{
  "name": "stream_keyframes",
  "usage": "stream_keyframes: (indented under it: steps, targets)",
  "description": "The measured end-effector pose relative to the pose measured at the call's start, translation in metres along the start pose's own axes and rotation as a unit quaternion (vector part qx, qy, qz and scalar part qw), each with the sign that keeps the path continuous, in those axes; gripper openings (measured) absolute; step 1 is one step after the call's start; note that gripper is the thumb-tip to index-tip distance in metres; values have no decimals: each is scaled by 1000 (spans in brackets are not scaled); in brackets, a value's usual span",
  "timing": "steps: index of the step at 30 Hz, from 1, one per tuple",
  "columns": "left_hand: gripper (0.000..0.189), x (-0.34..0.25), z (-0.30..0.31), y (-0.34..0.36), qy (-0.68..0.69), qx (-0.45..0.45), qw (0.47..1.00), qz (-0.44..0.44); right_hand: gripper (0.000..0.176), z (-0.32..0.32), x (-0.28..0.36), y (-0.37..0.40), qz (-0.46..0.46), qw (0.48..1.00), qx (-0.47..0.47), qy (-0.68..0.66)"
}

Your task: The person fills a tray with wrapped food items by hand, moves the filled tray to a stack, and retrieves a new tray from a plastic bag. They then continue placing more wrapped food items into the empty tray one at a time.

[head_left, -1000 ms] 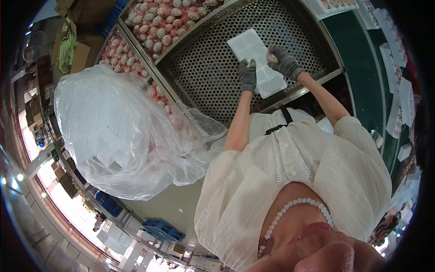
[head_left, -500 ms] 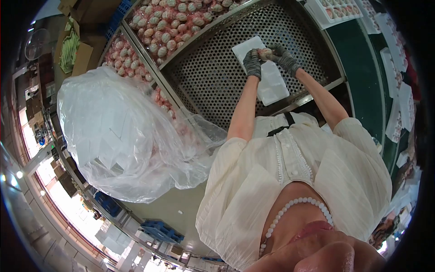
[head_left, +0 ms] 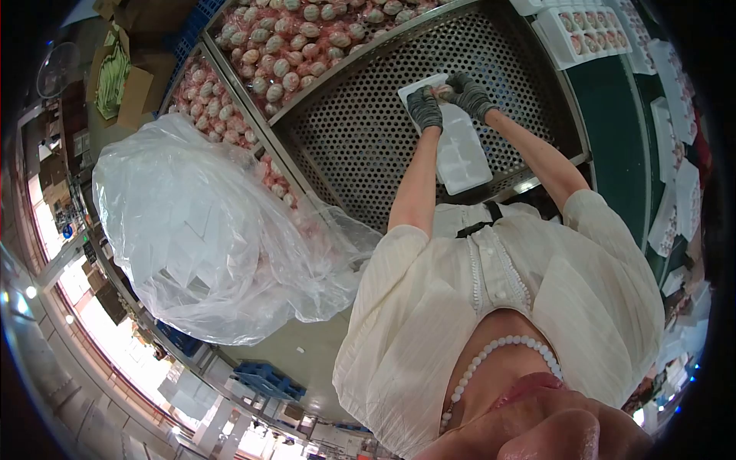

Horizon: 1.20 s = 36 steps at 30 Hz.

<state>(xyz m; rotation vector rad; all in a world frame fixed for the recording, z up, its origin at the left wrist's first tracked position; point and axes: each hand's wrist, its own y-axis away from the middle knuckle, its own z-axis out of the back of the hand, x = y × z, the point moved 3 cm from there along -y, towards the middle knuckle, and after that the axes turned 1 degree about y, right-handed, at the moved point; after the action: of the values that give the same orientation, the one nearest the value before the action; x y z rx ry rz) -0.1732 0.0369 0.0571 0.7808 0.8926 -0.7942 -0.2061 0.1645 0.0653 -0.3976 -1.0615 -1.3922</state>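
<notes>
A white foam tray (head_left: 464, 157) with moulded hollows lies on the perforated metal surface in front of me. My left hand (head_left: 425, 109), in a grey striped glove, has its curled fingers over the tray's far end, against a small reddish-pale piece (head_left: 442, 91) that looks egg-shaped and film-wrapped. My right hand (head_left: 468, 96), gloved alike, closes on this piece from the other side. Fingers partly cover it. The tray's near hollows hold nothing.
Many wrapped pale egg-shaped pieces (head_left: 287, 46) fill metal bins at the far left. A big clear plastic bag (head_left: 184, 230) of white trays stands left. Filled white trays (head_left: 584, 34) sit by a green belt (head_left: 606, 123). A metal rim (head_left: 576, 142) edges the perforated surface.
Both hands have come down to the tray's far end with the piece, which was held just above it before. The hands now cover more of the piece.
</notes>
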Motion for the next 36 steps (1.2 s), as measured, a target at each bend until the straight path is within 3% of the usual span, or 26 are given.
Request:
stream_keyframes:
  steps: [4, 6, 10, 12, 13, 16, 19, 21, 22, 23, 25, 26, 28, 30, 33, 35, 36]
  targets:
    - [22, 11, -6, -1, 9, -6, 1000, -16, 45, 11, 32, 20, 59, 992, -12, 108]
    - [20, -15, 4, 6, 129, 39, 991, 23, 43, 16, 45, 22, 123, 974, -44, 186]
    - [17, -2, 1, 9, 108, 43, 993, 21, 41, 19, 57, 24, 155, 958, -56, 236]
    - [16, 17, -12, -3, 10, 14, 994, -108, 37, 17, 61, 14, 164, 938, -51, 302]
    - [16, 23, -13, -3, 11, 13, 994, -107, 37, 17, 60, 13, 165, 937, -50, 302]
    - [14, 14, -10, -3, 70, 53, 995, -42, 35, 22, 54, 13, 175, 946, -43, 269]
    - [14, 10, -16, -2, 77, 77, 994, 18, 42, 29, 51, 15, 125, 934, -22, 335]
    - [14, 21, -22, -6, 58, 69, 995, 51, 41, 17, 38, 7, 196, 926, -57, 317]
    - [12, 28, -25, -6, 76, 43, 995, 39, 35, 5, 27, -1, 285, 898, -120, 315]
    - [12, 38, -29, -6, 75, 43, 995, 39, 35, 4, 32, -7, 285, 898, -120, 314]
    - [13, 48, -30, -5, 105, 17, 993, -59, 30, -7, 38, -22, 89, 930, 21, 355]
    - [13, 42, -25, -1, 104, 15, 993, -60, 29, -15, 25, -30, 149, 916, 31, 372]
    - [17, 25, -11, 14, 4, 21, 995, -101, 25, -7, 45, -13, 143, 917, 42, 369]
    - [19, 22, -9, 23, 15, 20, 994, -107, 21, -4, 44, -8, 125, 926, 105, 339]
    - [25, 12, -1, 25, 62, 67, 992, -91, 23, -17, 27, -14, 139, 933, 43, 329]
    - [25, -1, 11, 25, -103, 107, 983, -108, 27, -17, 22, -14, 138, 941, 55, 303]
    - [25, 0, 10, 24, -102, 107, 983, -111, 31, -14, 23, -15, 137, 949, 66, 277]
